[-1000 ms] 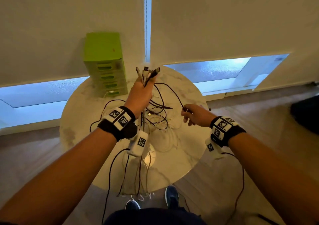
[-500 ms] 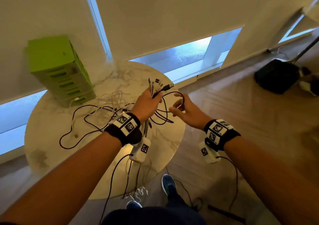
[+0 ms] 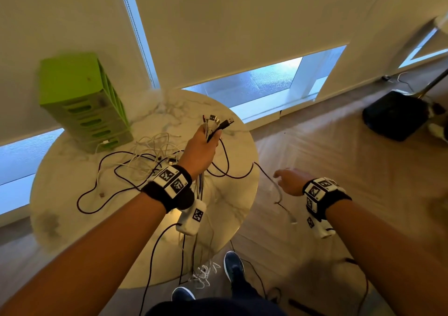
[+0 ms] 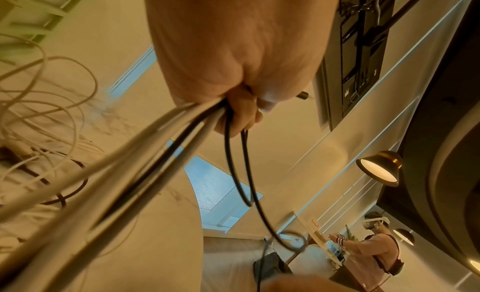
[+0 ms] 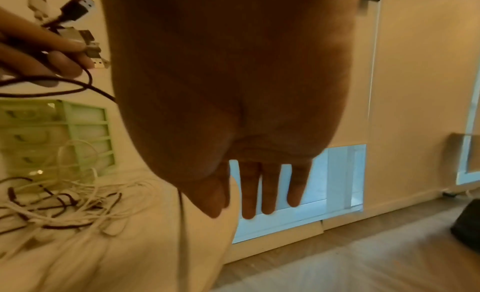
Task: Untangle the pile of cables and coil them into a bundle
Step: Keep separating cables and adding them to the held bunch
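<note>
My left hand (image 3: 209,141) is raised over the round marble table (image 3: 60,218) and grips a bunch of cable ends, their plugs (image 3: 218,123) sticking up above the fist. In the left wrist view the white and black cables (image 4: 155,148) run out of the closed fingers (image 4: 241,115). A loose tangle of white and dark cables (image 3: 145,155) lies on the table behind that wrist. One dark cable (image 3: 242,173) runs off the table's right edge and hangs, blurred, beside my right hand (image 3: 281,178). That hand is past the edge with its fingers (image 5: 267,193) straight, holding nothing.
A green drawer unit (image 3: 84,102) stands at the table's back left against the blinds. A black object (image 3: 395,114) lies on the wooden floor at the right. My shoes (image 3: 234,264) are below the table's front edge, where cable ends dangle. Another person (image 4: 374,255) stands far off.
My right hand has let go of the dark cable loop, opened, and dropped right, off the table's edge. The released cable swings down. My left hand keeps its grip on the bunch.
</note>
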Demonstrator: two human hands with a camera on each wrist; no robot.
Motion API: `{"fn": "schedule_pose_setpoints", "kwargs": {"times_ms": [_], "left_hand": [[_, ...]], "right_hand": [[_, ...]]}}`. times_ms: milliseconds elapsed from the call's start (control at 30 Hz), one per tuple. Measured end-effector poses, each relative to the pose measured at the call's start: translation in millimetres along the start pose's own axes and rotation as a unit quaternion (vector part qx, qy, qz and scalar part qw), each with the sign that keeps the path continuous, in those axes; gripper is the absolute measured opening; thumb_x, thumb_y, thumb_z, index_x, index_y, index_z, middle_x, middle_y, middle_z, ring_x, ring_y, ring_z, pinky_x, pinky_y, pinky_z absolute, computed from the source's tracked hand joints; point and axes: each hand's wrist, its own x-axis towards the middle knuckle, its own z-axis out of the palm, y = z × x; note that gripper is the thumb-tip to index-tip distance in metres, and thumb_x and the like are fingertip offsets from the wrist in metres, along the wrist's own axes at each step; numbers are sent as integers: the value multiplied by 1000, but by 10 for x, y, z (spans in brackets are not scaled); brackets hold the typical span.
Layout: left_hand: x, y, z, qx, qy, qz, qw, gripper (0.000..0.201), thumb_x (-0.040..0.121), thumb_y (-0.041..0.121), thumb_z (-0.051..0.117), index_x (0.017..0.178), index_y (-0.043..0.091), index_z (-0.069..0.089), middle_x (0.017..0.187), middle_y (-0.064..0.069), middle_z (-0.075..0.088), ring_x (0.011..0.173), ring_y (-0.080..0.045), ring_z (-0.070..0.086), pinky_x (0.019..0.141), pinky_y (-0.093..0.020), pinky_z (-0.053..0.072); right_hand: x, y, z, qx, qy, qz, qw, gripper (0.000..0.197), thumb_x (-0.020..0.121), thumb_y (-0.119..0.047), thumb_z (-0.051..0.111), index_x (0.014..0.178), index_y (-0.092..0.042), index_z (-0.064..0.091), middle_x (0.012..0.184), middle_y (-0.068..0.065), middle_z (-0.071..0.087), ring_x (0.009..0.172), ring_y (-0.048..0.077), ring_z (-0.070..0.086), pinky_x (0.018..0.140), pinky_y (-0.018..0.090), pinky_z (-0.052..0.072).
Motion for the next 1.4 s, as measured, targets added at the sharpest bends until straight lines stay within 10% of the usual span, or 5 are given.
{"fn": "schedule_pose_setpoints", "kwargs": {"times_ms": [533,867,1100,1267,1400], "left_hand": [[117,68,-27,-30,35,-2,999,14,107,36,48,105,24,55,71,13,62,51,-8,52,47,-23,36],[169,39,-383,-90,99,-57,989,30,108,42,45,88,21,53,72,5,47,52,-8,40,45,-24,31],[36,243,-356,-130,18,-47,990,34,108,41,43,88,15,50,61,3,41,50,-12,31,50,-28,26],[-53,462,-497,-166,-18,-17,986,38,109,41,43,83,13,47,54,4,41,49,-14,37,51,-28,34],[-199,442,-746,-157,-43,-32,986,46,108,44,41,72,17,40,57,4,39,65,-21,55,75,-36,54]], "right_hand": [[10,-910,-262,292,59,-261,918,25,103,-38,52,117,-19,45,66,-1,61,57,10,53,60,28,47],[277,-327,-217,-57,-149,18,987,40,99,-24,56,133,-5,58,138,15,59,125,29,57,103,39,47],[109,-1297,-591,219,-101,-255,937,109,78,-32,84,160,-26,11,167,-5,8,152,13,14,119,29,16],[1,-1879,-564,343,-297,-320,832,11,92,-13,69,88,-5,63,102,10,71,103,20,64,103,37,44],[178,-1754,-701,314,-236,-248,886,41,94,-18,67,56,-10,54,59,7,64,65,20,67,83,35,52]]}}
